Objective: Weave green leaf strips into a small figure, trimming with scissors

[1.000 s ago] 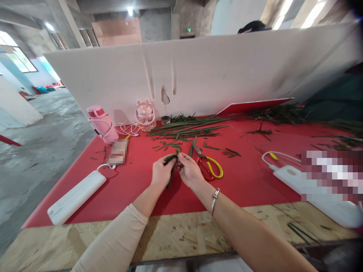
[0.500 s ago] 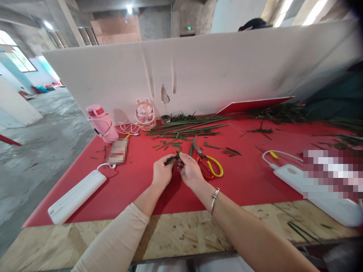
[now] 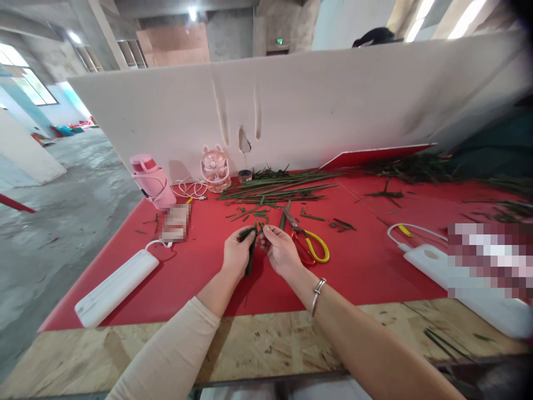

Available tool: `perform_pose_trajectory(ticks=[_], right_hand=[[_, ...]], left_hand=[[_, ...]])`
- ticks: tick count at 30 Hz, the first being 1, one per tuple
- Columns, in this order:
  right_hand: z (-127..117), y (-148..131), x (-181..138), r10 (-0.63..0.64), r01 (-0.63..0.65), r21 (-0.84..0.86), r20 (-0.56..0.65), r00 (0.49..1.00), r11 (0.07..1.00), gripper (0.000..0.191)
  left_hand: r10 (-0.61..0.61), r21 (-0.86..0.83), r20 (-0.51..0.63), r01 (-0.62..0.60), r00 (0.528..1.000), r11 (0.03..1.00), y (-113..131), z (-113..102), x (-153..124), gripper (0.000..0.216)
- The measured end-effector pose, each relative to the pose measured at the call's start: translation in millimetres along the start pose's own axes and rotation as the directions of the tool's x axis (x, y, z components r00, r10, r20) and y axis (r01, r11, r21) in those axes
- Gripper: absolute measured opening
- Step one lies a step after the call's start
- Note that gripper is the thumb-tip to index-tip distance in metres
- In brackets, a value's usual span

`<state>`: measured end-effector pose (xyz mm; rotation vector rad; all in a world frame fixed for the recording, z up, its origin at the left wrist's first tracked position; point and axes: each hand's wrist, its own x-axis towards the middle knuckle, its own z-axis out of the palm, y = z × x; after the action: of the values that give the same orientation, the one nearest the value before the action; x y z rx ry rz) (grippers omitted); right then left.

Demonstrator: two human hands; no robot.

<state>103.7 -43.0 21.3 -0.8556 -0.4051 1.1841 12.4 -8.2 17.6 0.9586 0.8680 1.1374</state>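
Over the middle of the red-covered table, both hands meet at chest-side reach. My left hand is closed on some dark green leaf strips, one end hanging below the fingers. Thumb and fingers of my right hand are pinched together at the tip of the same strips; how many it grips is hidden. Just right of my right hand lie scissors with yellow and red handles, blades pointing away. Short cut green pieces are scattered beyond the hands.
Long green strips lie along the back. A pink bottle, a pink clear cup and a white power strip are at left. Another white power strip lies right. A white board stands behind.
The strips in my left hand have turned, so a longer end now hangs down below the fingers. Both hands stay in nearly the same place; the view has shifted slightly.
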Motion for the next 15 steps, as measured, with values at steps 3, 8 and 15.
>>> perform_pose_trajectory(ticks=[3, 8, 15], right_hand=[[-3.1, -0.8, 2.6, 0.067, -0.067, -0.003, 0.007, 0.998, 0.998, 0.028], [-10.7, -6.2, 5.6, -0.002, 0.0, -0.107, -0.013, 1.0, 0.994, 0.026], [-20.4, -12.8, 6.5, 0.002, 0.034, -0.578, 0.061, 0.998, 0.815, 0.028]], left_hand=[[-0.049, -0.049, -0.021, 0.048, 0.999, 0.998, 2.3, 0.8, -0.7, 0.03], [-0.114, -0.085, -0.014, 0.113, 0.993, 0.99, -0.3, -0.9, 0.6, 0.036], [-0.205, -0.145, -0.06, 0.195, 0.977, 0.97, 1.4, -1.3, 1.2, 0.038]])
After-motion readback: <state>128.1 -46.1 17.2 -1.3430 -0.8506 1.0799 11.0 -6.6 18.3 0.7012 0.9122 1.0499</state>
